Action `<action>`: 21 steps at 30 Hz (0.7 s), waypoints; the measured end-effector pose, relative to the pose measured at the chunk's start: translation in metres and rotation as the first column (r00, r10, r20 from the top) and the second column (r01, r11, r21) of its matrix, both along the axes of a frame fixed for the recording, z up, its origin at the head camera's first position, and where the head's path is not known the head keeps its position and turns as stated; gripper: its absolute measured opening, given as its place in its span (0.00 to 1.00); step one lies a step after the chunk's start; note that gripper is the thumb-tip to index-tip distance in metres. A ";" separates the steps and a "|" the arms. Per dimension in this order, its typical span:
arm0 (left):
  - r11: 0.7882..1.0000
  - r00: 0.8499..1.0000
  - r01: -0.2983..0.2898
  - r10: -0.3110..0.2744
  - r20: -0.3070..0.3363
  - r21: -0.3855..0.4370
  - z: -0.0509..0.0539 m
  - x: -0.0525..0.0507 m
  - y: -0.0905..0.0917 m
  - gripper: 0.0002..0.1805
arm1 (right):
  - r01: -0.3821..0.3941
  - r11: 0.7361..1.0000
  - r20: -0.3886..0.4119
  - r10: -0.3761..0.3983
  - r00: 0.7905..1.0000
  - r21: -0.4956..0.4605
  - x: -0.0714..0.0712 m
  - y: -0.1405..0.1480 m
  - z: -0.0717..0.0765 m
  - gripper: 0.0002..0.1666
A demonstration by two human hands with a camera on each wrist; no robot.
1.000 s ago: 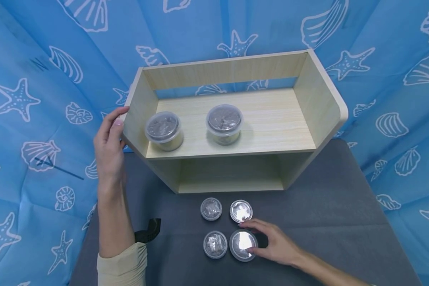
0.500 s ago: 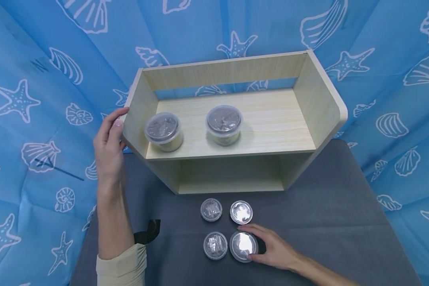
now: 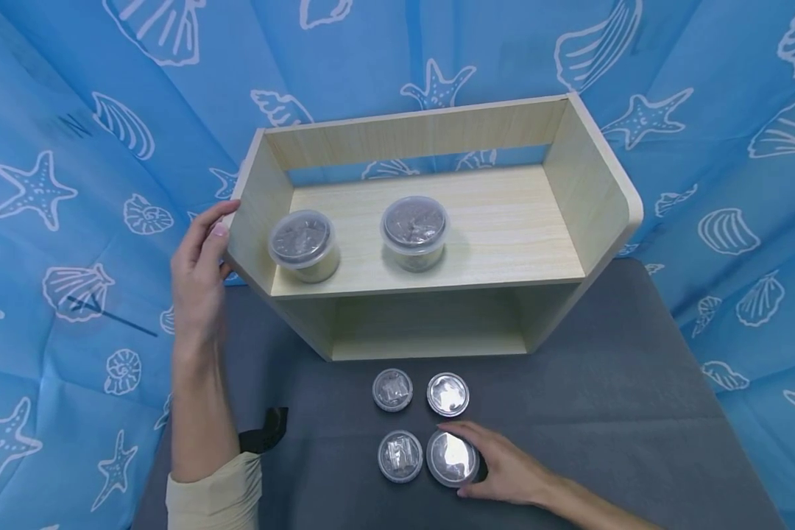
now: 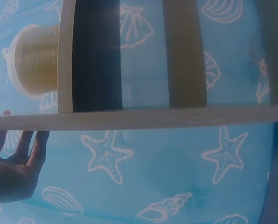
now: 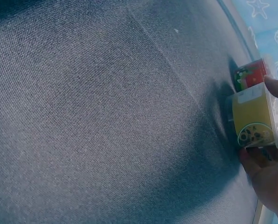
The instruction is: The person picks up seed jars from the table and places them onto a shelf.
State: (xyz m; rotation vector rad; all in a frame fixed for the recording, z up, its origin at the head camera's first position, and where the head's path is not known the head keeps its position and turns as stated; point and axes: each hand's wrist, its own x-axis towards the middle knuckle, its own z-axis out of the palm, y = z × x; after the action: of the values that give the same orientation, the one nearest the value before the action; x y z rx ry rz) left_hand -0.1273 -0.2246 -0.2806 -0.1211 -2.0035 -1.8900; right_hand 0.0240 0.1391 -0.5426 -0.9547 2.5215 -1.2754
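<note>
My left hand (image 3: 199, 280) grips the left side panel of a pale wooden shelf (image 3: 397, 134); in the left wrist view its fingers (image 4: 23, 147) lie against the panel's edge. On the upper board stand two lidded tubs, one (image 3: 302, 239) near the left panel, the other (image 3: 414, 224) near the middle. My right hand (image 3: 503, 464) holds the larger round container (image 3: 452, 458) on the table between thumb and fingers. The right wrist view shows this container's yellow label (image 5: 253, 114), with a red-labelled container (image 5: 251, 75) beside it.
Three smaller round containers stand by the held one: two (image 3: 392, 389) (image 3: 447, 394) nearer the shelf and one (image 3: 400, 456) to its left. A grey cloth covers the table (image 3: 609, 390). A blue curtain (image 3: 497, 44) with shell prints hangs behind. A black strap (image 3: 265, 433) shows at the left sleeve.
My right hand's fingers and thumb have shifted slightly down around the larger container. The left forearm has moved a little to the left, its hand staying on the panel.
</note>
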 end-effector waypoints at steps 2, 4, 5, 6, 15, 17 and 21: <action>1.000 1.000 0.012 -0.012 0.009 -0.005 0.001 0.000 -0.001 0.18 | -0.003 1.000 -0.004 0.003 1.000 0.007 0.000 0.000 0.001 0.54; 1.000 0.999 0.024 -0.023 0.022 -0.011 0.003 0.001 -0.002 0.19 | -0.006 1.000 -0.011 0.006 1.000 0.010 0.000 0.000 0.001 0.54; 1.000 0.999 0.028 -0.027 0.028 -0.014 0.004 0.001 -0.003 0.19 | -0.006 1.000 -0.013 0.006 1.000 0.011 0.000 0.000 0.002 0.54; 0.999 0.999 0.032 -0.031 0.033 -0.019 0.005 0.001 -0.003 0.19 | -0.005 1.000 -0.015 0.005 1.000 0.014 0.000 0.000 0.002 0.54; 0.997 0.998 0.049 -0.046 0.047 -0.057 0.011 0.004 -0.008 0.20 | -0.019 1.000 -0.040 0.019 0.999 0.001 -0.009 0.006 0.016 0.54; 0.997 0.998 0.037 -0.034 0.051 -0.070 0.012 0.004 -0.008 0.20 | -0.026 1.000 -0.035 0.026 0.999 -0.003 -0.012 0.007 0.021 0.54; 0.997 0.998 0.010 -0.006 0.055 -0.071 0.013 0.005 -0.008 0.20 | -0.033 0.999 -0.020 0.033 0.999 0.003 -0.014 0.009 0.033 0.53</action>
State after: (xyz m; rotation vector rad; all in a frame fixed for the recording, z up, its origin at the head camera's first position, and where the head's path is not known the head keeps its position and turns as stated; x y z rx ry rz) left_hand -0.1228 -0.2325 -0.2680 -0.0981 -2.1104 -1.8459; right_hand 0.0095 0.1484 -0.5101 -1.0095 2.5114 -1.2585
